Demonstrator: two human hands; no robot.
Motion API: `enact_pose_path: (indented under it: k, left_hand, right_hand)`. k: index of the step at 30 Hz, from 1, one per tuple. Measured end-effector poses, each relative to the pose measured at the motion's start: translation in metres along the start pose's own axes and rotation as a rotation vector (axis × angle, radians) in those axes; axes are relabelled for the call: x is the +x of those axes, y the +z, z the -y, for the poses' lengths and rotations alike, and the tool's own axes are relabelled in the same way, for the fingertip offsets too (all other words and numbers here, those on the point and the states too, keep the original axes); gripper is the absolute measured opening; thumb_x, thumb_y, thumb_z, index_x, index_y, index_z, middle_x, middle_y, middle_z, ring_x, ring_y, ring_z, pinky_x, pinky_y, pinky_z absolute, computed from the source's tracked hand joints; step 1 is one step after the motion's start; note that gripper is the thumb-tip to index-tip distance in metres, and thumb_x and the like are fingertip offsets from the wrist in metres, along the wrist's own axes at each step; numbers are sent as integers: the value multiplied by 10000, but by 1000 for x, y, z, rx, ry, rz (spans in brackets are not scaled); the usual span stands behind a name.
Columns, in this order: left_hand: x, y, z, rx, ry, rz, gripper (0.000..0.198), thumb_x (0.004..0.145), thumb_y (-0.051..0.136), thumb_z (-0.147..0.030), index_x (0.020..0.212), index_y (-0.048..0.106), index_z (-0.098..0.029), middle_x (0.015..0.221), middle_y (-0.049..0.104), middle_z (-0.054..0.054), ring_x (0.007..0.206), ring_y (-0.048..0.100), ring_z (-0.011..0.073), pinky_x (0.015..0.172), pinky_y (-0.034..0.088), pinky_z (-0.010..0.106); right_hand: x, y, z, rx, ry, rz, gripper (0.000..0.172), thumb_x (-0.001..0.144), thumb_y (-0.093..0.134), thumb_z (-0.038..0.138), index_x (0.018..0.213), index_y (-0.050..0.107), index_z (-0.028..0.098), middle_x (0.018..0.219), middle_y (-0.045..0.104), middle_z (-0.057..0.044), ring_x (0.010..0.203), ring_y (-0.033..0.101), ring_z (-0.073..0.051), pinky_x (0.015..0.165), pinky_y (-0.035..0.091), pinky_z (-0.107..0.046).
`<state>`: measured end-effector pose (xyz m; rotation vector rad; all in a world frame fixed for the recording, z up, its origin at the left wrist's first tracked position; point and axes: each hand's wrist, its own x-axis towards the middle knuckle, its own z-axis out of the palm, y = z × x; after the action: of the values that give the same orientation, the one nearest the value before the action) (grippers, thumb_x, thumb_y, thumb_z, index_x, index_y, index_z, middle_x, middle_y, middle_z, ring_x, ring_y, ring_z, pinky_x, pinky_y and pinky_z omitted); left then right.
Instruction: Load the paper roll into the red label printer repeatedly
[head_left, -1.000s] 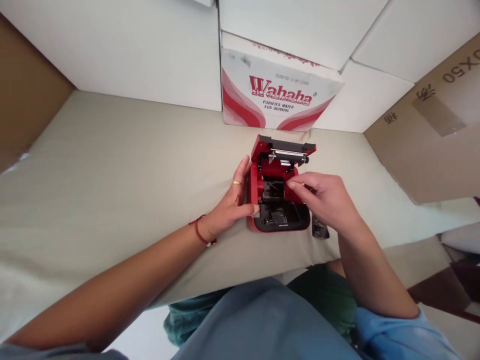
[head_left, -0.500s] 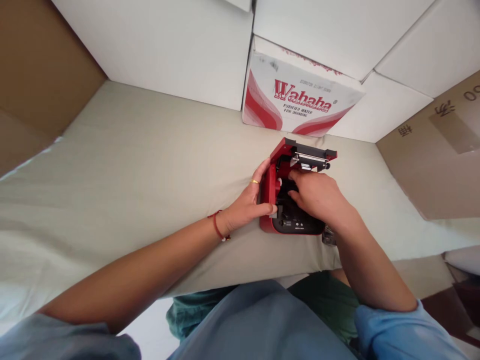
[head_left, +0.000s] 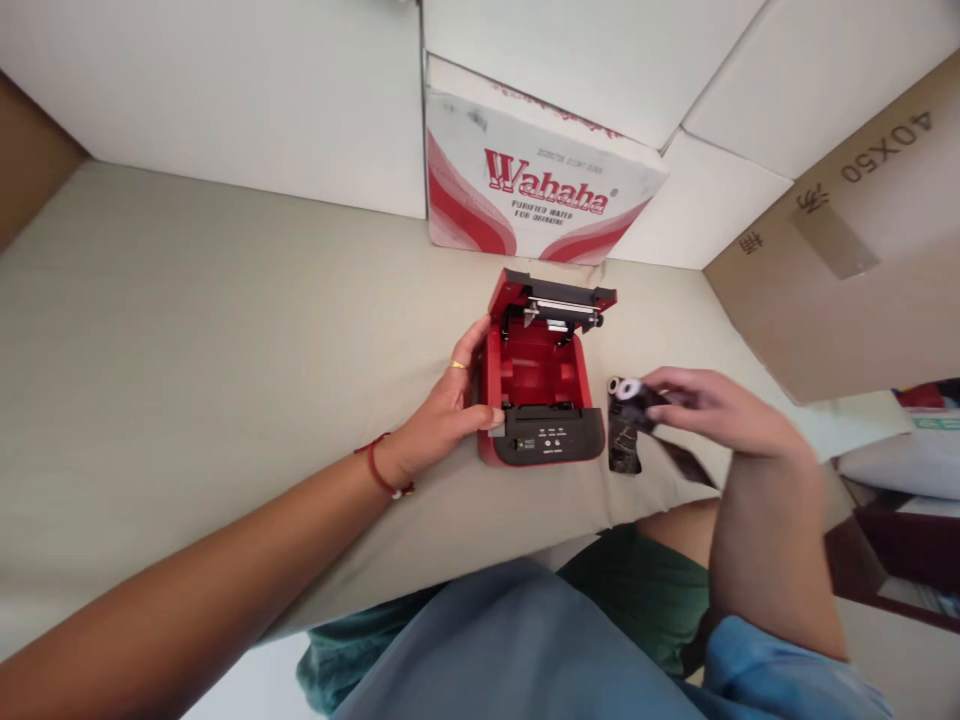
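A red-and-black label printer (head_left: pixel 551 440) stands on the cloth with its lid (head_left: pixel 559 290) raised. Its red inner compartment (head_left: pixel 529 372) is exposed. My left hand (head_left: pixel 442 410) grips the printer's left side, thumb on the front corner and fingers along the wall toward the hinge. To the right of the printer, my right hand (head_left: pixel 697 405) holds a black ribbon roll (head_left: pixel 640 405) with white core ends, and a dark strip (head_left: pixel 686 462) trails below it. Under and beside that roll, a crinkled black piece (head_left: pixel 624 450) lies on the cloth.
Behind the printer stands a Wahaha water carton (head_left: pixel 540 185), against large white boxes (head_left: pixel 285 100). A brown carton (head_left: pixel 847 250) borders the right side, and another brown carton (head_left: pixel 30 150) the far left. The pale cloth (head_left: pixel 247 330) covers the work surface.
My right hand has left the printer's compartment and moved right, now with a black ribbon roll in it. My left hand keeps its hold. The view has shifted right.
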<state>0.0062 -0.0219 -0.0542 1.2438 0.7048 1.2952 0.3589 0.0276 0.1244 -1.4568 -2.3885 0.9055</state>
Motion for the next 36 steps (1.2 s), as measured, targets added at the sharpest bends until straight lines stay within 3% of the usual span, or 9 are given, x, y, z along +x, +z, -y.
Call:
enact_pose_path:
  k: [2, 5, 10, 17, 22, 25, 29, 32, 36]
  left_hand:
    - [0, -1, 2, -2, 13, -14, 1245, 901, 968, -601, 1910, 257, -437, 2050, 208, 61, 1881, 278, 437, 1529, 339, 622]
    - [0, -2, 3, 4, 24, -18, 1209, 906, 973, -588, 1896, 296, -444, 2041, 243, 48, 1886, 268, 423, 1534, 339, 596]
    - [-1, -1, 1, -49, -8, -3, 1175, 910, 963, -549, 1883, 308, -479, 2026, 284, 27, 1851, 338, 453, 1497, 405, 647]
    - [-2, -2, 2, -57, -33, 7, 1168, 916, 957, -515, 1884, 305, -468, 2004, 331, 40, 1816, 404, 455, 1481, 428, 661]
    - [-2, -2, 0, -11, -13, 17, 1151, 947, 933, -544, 1891, 281, -453, 1979, 387, 61, 1775, 477, 443, 1435, 501, 639]
    - [-3, -1, -3, 11, -5, 31, 1127, 967, 910, -553, 1893, 276, -451, 1987, 371, 61, 1771, 484, 443, 1419, 523, 642]
    - [-2, 0, -4, -12, -18, 15, 1127, 950, 918, -526, 1884, 291, -461, 1996, 344, 55, 1787, 460, 438, 1433, 506, 631]
    - [-1, 1, -2, -35, -41, 10, 1156, 923, 930, -515, 1880, 284, -463, 1987, 353, 61, 1779, 465, 440, 1441, 487, 645]
    - [0, 3, -3, -55, -57, -5, 1187, 882, 938, -513, 1871, 285, -445, 1948, 415, 71, 1762, 471, 443, 1458, 441, 670]
  right_hand:
    - [17, 26, -10, 81, 67, 148, 427, 944, 847, 623, 1061, 890, 214, 923, 873, -59, 717, 723, -202, 666, 606, -356]
    - [28, 49, -23, 78, 114, 84, 451, 988, 780, 557, 1256, 881, 209, 1019, 888, -59, 753, 708, -197, 700, 589, -346]
    - [25, 34, -57, -60, 214, -179, 417, 1036, 716, 442, 1332, 883, 200, 1121, 886, -110, 790, 684, -221, 834, 597, -407]
    - [26, 44, -79, -146, 219, -128, 326, 903, 834, 287, 1212, 923, 234, 1131, 854, -114, 858, 713, -247, 910, 629, -437]
    - [-9, 8, -45, -140, 117, -3, 283, 945, 901, 422, 1176, 926, 261, 1130, 871, -90, 782, 692, -208, 802, 633, -375]
    - [-38, -45, -16, -68, -156, 171, 299, 1053, 896, 480, 1297, 915, 308, 1116, 878, -81, 721, 714, -183, 652, 600, -308]
    - [-35, -81, 18, 179, -562, 471, 404, 1069, 910, 489, 1446, 894, 347, 1101, 912, -105, 843, 865, -222, 755, 697, -288]
    - [-6, -59, 40, 216, -592, 557, 351, 1113, 856, 513, 1399, 908, 316, 1118, 917, -100, 856, 871, -198, 763, 688, -267]
    - [28, 8, 72, -7, -421, 253, 329, 1153, 785, 382, 1429, 858, 218, 1222, 885, -108, 866, 806, -179, 804, 664, -295]
